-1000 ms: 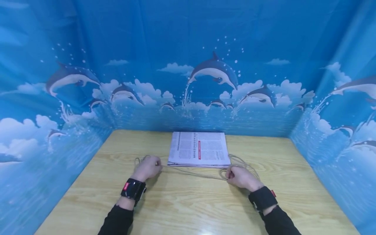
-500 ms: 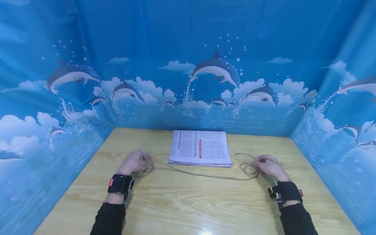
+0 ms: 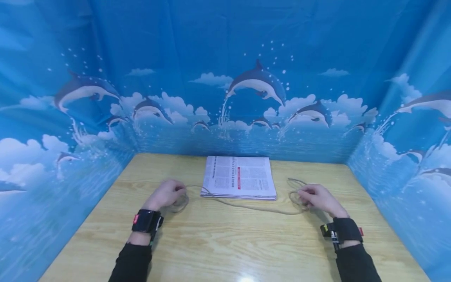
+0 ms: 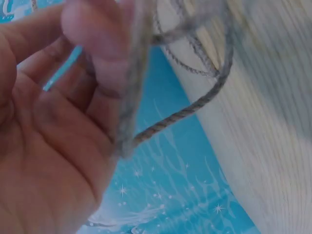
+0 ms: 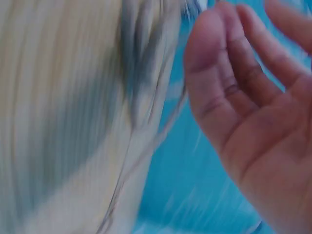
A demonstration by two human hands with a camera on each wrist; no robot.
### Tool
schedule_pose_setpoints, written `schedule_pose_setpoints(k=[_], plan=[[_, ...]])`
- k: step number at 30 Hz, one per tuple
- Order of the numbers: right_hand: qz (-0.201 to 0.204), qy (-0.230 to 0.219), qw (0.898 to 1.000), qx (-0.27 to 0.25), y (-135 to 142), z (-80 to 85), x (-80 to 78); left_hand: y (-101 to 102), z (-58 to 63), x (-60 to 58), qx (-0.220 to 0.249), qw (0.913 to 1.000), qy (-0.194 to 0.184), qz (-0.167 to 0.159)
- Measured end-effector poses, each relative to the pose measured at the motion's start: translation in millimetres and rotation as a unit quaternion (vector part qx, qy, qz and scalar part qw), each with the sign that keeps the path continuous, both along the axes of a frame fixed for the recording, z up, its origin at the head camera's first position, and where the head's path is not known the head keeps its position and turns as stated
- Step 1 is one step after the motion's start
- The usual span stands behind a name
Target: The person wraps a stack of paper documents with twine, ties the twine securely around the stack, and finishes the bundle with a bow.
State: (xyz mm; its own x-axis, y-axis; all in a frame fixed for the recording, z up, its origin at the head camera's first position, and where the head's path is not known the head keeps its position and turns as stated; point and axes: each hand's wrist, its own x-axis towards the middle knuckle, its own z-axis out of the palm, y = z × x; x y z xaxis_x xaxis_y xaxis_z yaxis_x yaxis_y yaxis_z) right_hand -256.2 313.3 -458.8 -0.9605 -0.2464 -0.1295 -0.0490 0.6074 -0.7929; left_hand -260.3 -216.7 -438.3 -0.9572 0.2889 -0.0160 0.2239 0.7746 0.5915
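Observation:
A thin tan rope [image 3: 253,208] runs between my two hands in the head view, sagging in front of a folded stack of newspapers [image 3: 239,178] and crossing its front left corner. My left hand [image 3: 167,195] pinches the rope left of the stack, with loops hanging beneath the fingers. In the left wrist view, the rope [image 4: 187,113] curves down from the thumb and fingers [image 4: 95,34]. On the stack's right, my right hand [image 3: 321,199] pinches the rope between thumb and fingertips near small loops. The right wrist view is blurred, and the pinch sits at its top edge.
The newspapers lie near the back edge of a wood-grain table [image 3: 218,243]. A blue dolphin-print curtain [image 3: 225,98] closes off the back and both sides. Each wrist wears a black strap, such as the left strap [image 3: 147,221].
Both hands have moved outward, the right one farther, drawing the rope wider. In the last half second the rope's left part has shifted onto the newspapers' front left corner.

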Motion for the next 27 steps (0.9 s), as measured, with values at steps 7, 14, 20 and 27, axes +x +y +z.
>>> schedule_pose_setpoints(k=[7, 14, 20, 27], plan=[[0.173, 0.08, 0.976, 0.106, -45.0, -12.6, 8.1, 3.0, -9.5, 2.0, 0.026, 0.9962, -0.08, 0.024], [0.126, 0.022, 0.982, 0.142, -43.7, -7.4, 12.7, -16.0, -6.0, -2.2, 0.015, 0.9985, -0.014, 0.052], [0.082, -0.015, 0.982, 0.169, -27.2, -1.4, 14.8, -44.3, -2.6, -1.0, 0.004, 0.9936, -0.009, 0.112], [0.088, -0.017, 0.981, 0.173, -21.6, 1.3, 12.3, -84.1, 2.0, 4.4, -0.011, 0.967, 0.102, 0.233]])
